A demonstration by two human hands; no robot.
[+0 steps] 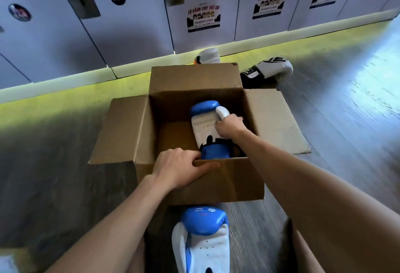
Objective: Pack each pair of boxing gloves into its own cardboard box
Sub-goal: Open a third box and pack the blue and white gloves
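— Lockers (pixel 134 30) behind, dark wood floor (pixel 346 125). Where's the glove (pixel 204 128)?
— In the box (pixel 194 80), lying lengthwise: blue tip toward the lockers, cuff toward you. Your right hand (pixel 230 128) curls its fingers on it.
— And the left hand (pixel 179 167)?
— Your fingers hook over the near wall, thumb flat outside. A second glove (pixel 203 223) lies just before the box.

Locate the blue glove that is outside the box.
The loose blue glove lies on the floor, bottom centre of the head view, just outside the near wall of the cardboard box.
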